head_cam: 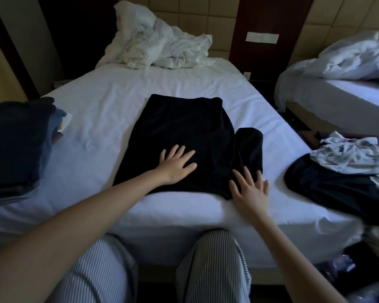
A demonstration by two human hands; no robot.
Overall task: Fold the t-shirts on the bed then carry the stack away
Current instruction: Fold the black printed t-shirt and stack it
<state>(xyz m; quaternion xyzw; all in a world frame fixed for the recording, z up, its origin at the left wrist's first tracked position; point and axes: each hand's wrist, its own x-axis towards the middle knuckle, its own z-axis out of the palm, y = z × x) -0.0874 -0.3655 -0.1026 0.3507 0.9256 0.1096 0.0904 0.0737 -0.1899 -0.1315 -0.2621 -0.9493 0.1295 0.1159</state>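
- Pressing flat: left hand [177, 163] lies palm-down on the black t-shirt [184, 136], fingers straight and spread, on the near-middle of the cloth.
- Right hand [251, 189] is flat too, fingers spread, on the shirt's near right corner; fingertips on dark cloth, outer edge of the hand over the white sheet.
- Shirt lies at the foot of the bed [101, 119], centred, left side folded in to a straight edge. Right sleeve [249, 147] sticks out, not yet folded in.
- Stack of folded dark clothes [18, 141] sits at the bed's left edge, well apart from the shirt; a blue piece shows on its right side.
- Heap of unfolded clothes [341, 184] on the bed's near right corner, dark fabric under a light crumpled piece.
- Crumpled white duvet [153, 44] bunched at the head end against the padded headboard.
- Second bed [337, 92] to the right, bedding rumpled on it.
- Striped trousers [214, 270] on the person's legs, knees against the bed's foot edge.
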